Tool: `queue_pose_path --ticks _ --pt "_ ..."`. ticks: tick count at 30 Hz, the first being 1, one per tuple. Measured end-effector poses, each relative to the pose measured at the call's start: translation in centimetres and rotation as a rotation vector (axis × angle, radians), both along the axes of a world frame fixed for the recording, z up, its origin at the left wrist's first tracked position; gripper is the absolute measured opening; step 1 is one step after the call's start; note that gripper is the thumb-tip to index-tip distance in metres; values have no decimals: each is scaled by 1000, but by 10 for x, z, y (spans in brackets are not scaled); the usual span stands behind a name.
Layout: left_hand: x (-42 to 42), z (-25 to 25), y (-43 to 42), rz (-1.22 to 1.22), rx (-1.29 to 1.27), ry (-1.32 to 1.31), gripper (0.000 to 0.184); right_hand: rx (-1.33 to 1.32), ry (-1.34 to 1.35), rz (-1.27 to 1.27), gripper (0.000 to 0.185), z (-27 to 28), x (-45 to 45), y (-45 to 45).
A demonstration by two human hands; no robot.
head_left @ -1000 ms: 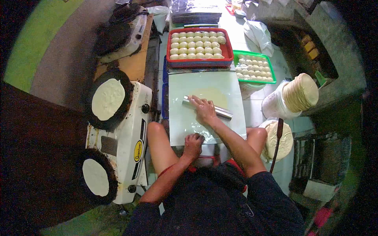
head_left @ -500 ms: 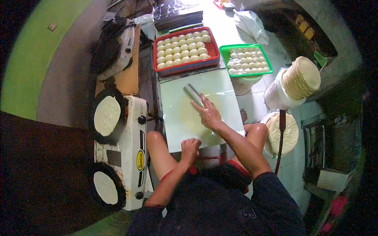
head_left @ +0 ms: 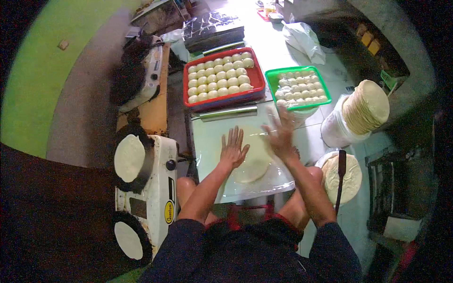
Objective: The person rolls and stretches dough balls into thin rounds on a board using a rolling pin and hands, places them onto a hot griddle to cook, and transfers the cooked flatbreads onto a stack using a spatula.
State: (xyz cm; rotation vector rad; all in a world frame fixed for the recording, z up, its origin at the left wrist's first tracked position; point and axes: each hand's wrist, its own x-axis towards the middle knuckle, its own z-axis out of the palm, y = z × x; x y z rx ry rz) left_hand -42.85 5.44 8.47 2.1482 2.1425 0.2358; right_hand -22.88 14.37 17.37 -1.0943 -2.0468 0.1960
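Observation:
A thin round sheet of dough [head_left: 252, 165] lies flat on the shiny white work board [head_left: 207, 141] in front of me. My left hand [head_left: 232, 150] rests on the dough's left part with its fingers spread. Just off the dough's upper right edge is my right hand [head_left: 281, 134], blurred by motion, its fingers apart and nothing seen in it. The metal rolling pin [head_left: 229, 113] lies crosswise at the board's far edge, touched by neither hand. Behind it, a red tray [head_left: 257, 78] holds rows of dough balls [head_left: 218, 78].
A green tray [head_left: 325, 89] of dough balls stands right of the red one. At left, a two-burner stove [head_left: 163, 188] carries flatbreads [head_left: 130, 158] on black pans. On the right are a tall flatbread stack [head_left: 365, 111] on a bucket and a dark spatula [head_left: 341, 174] over another stack.
My right hand has let go of the rolling pin, now at the board's far edge, and moved right. My left hand has moved from the near edge onto the dough and opened.

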Motion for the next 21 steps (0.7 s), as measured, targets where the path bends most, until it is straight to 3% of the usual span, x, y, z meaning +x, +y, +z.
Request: queue_pose_path --ticks 1,2,3,4,7,9,12,15,19,20,21 --pt "9 0 4 -27 2 -71 74 -107 1 -34 60 -11 57 -8" --pt "17 -1 -3 -82 -55 -64 74 -144 12 -227 60 -9 102 -32" --pt "22 1 -13 -141 -109 -49 73 -82 -64 -325 65 -28 161 -53" --pt "22 2 -20 -206 -166 -30 73 -185 -131 -481 72 -45 207 -87" --pt "-5 -10 -2 3 4 -5 73 -539 -404 -797 92 -111 343 -195" --pt "2 -6 -9 7 -1 -33 73 -690 -144 -933 84 -108 350 -243" --pt "20 -1 -54 -129 -69 -30 74 -770 -19 -968 67 -94 340 -260" --pt "9 0 -100 -127 -15 -25 79 -750 -147 -869 52 -111 364 -263" --pt "-11 51 -163 164 -77 -170 78 -386 -347 -520 41 -49 294 -242" --pt "-13 64 -178 198 -105 -202 78 -477 -196 -328 40 -28 249 -227" --pt "-14 75 -187 228 -128 -237 77 -402 147 57 37 -7 187 -207"
